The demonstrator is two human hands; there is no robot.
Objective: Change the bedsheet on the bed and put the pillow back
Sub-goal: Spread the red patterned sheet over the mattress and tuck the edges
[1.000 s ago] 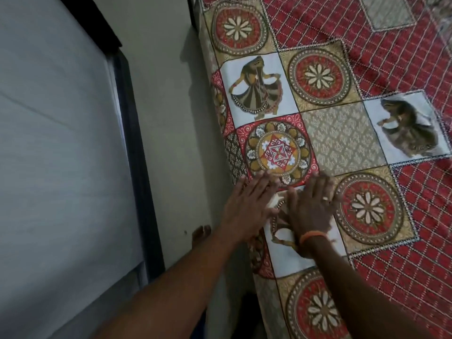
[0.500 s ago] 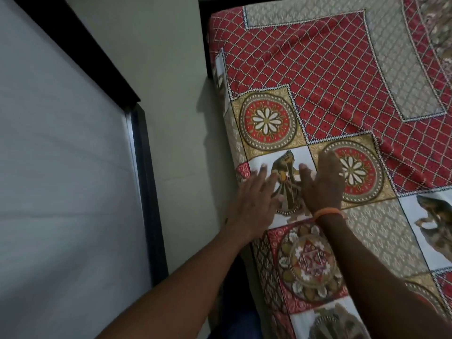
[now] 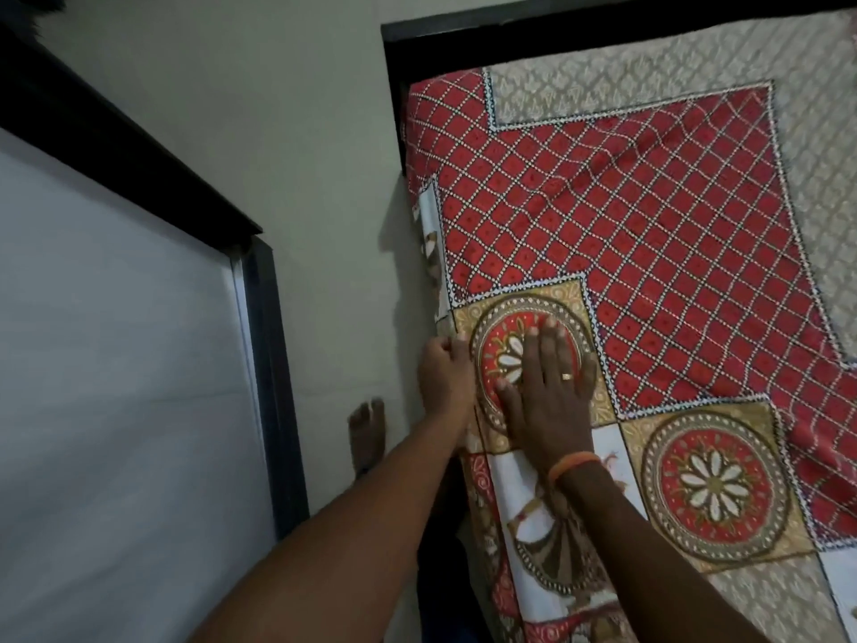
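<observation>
A patterned bedsheet [image 3: 626, 234], red lattice with beige panels and round flower medallions, lies spread over the bed. My right hand [image 3: 552, 392] lies flat, fingers straight, pressing on a red flower medallion near the bed's left edge; it wears a ring and an orange wristband. Just to its left, my left hand [image 3: 445, 373] is at the mattress edge with its fingers curled over the sheet's side border. No pillow is in view.
The dark bed frame [image 3: 463, 32] runs along the head end at the top. A narrow strip of pale floor [image 3: 324, 225] separates the bed from a white panel with a dark frame [image 3: 264, 364] on the left. My bare foot [image 3: 366, 433] stands in that strip.
Both hands have slid along the left edge toward the head of the bed. The left hand went from flat on the sheet to curled over its edge.
</observation>
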